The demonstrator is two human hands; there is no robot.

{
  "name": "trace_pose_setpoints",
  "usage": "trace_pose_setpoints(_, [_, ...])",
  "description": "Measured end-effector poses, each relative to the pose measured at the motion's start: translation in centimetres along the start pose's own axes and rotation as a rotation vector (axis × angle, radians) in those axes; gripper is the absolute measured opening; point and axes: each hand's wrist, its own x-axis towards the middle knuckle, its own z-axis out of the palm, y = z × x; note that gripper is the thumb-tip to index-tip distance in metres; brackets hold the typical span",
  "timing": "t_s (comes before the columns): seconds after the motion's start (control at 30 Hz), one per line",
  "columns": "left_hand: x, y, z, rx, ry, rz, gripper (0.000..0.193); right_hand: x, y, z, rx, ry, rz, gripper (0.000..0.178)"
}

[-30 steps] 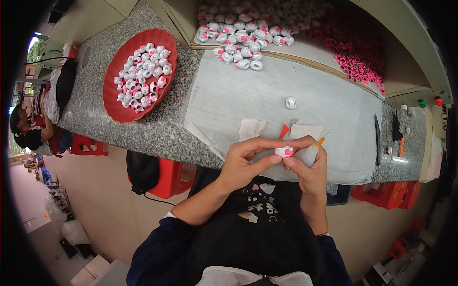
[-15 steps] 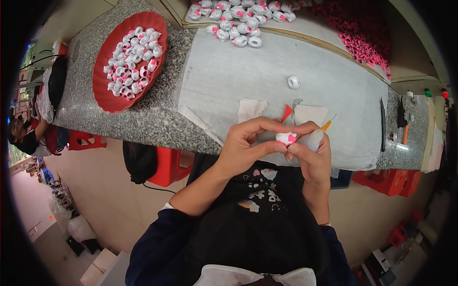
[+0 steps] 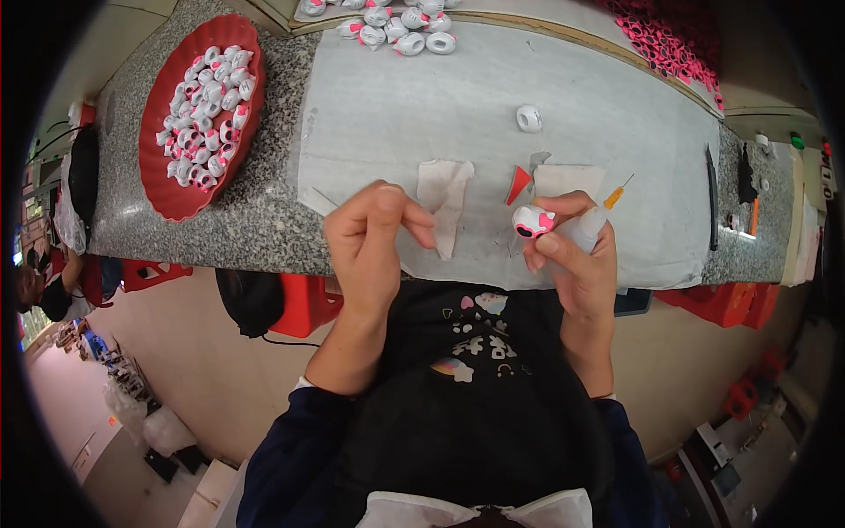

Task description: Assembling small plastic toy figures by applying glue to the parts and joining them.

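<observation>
My right hand (image 3: 572,260) holds a small white toy piece with pink and black markings (image 3: 532,221) between thumb and fingers, and also grips a small glue bottle with an orange needle tip (image 3: 595,220). My left hand (image 3: 374,238) has come away to the left over the grey mat (image 3: 405,106); thumb and forefinger are pinched together, with nothing visible between them. A white scrap of cloth (image 3: 444,198) lies just right of the left hand. A red triangular scrap (image 3: 518,183) lies beside the right hand.
A red tray (image 3: 158,180) full of white-and-pink pieces sits at the left on the granite counter (image 3: 264,220). More pieces (image 3: 400,22) are heaped at the far edge, one loose white ring (image 3: 529,118) on the mat. Dark tools (image 3: 711,198) lie right. Another person (image 3: 40,290) sits far left.
Both hands were joined on the small piece. Now the left hand has let go and moved left, and the right hand alone keeps the piece and the bottle.
</observation>
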Motion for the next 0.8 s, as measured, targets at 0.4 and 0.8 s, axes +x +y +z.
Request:
trace_pose_setpoints(0.4, [0.9,0.0,6.0,-0.047,-0.026,-0.111,0.024,-0.4,-0.7,0.6,-0.078,-0.066,0.002,0.029])
trace_pose_setpoints(0.8, [-0.3,1.5,5.2,-0.104,-0.090,-0.126,0.023,-1.8,-0.2,2.8,-0.231,0.016,-0.058,0.021])
